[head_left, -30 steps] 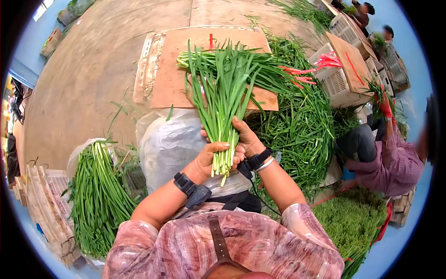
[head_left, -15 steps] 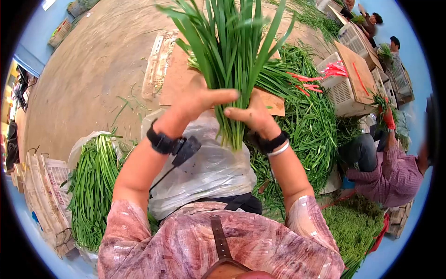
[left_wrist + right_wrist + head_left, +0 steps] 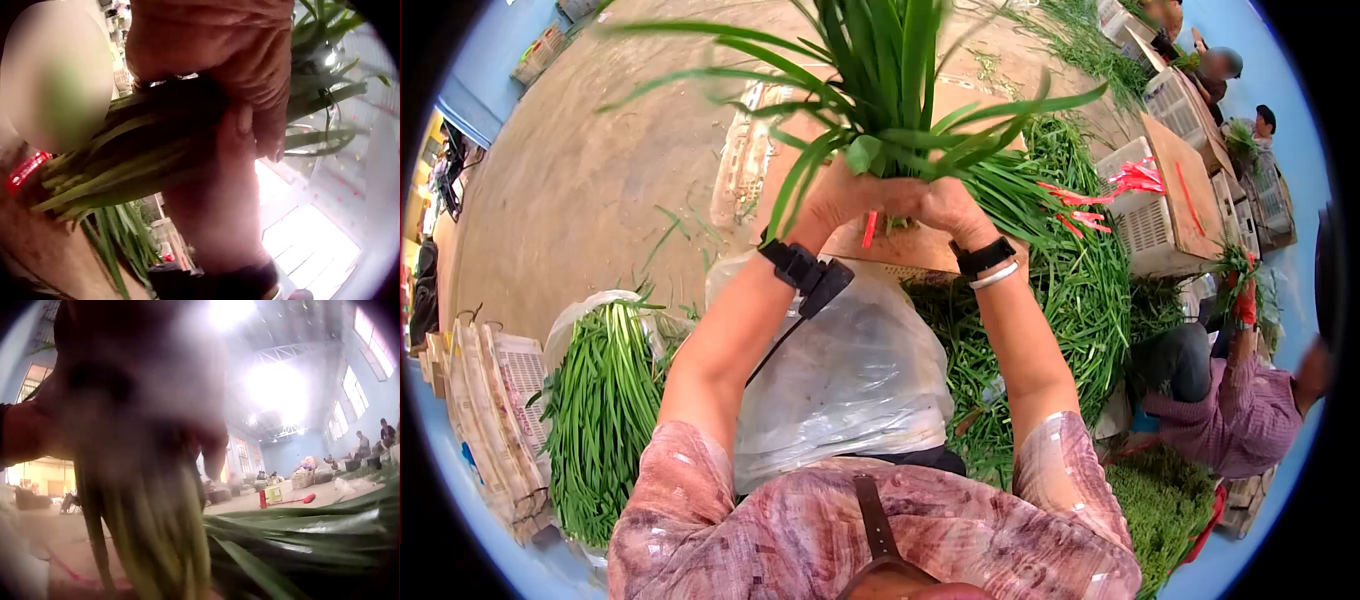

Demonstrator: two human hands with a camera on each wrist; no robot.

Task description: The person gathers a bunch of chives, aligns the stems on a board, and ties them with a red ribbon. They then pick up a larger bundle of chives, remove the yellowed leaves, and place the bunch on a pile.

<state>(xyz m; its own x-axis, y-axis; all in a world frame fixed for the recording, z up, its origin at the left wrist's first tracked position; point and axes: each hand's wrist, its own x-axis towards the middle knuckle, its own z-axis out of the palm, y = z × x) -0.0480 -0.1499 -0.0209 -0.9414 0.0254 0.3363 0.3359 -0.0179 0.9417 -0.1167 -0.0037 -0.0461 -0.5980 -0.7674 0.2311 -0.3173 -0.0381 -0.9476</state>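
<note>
Both hands grip an upright bunch of long flat green leaves, like garlic chives (image 3: pixel 880 60), raised over a brown board (image 3: pixel 900 250). My left hand (image 3: pixel 840 195) wraps the bunch from the left, and my right hand (image 3: pixel 955 208) from the right, the two meeting around it. Leaves splay outward above them and droop over the left wrist. Seen from the left wrist, the pale stem ends (image 3: pixel 62 187) stick out past the fingers. In the right wrist view the right hand is blurred above the stems (image 3: pixel 156 531). Another bunch (image 3: pixel 1010 190) lies on the board.
Red ribbons (image 3: pixel 1080 205) lie at the right of the board, beside a heap of loose leaves (image 3: pixel 1070 300). Clear plastic sheeting (image 3: pixel 840 370) covers the lap. A bagged bunch (image 3: pixel 605 410) stands at left; a seated person (image 3: pixel 1230 400) works at right.
The bunch has gone from low over the lap up and forward over the board. Both hands, loosened around it half a second ago, now close round it, and its leaves splay outward.
</note>
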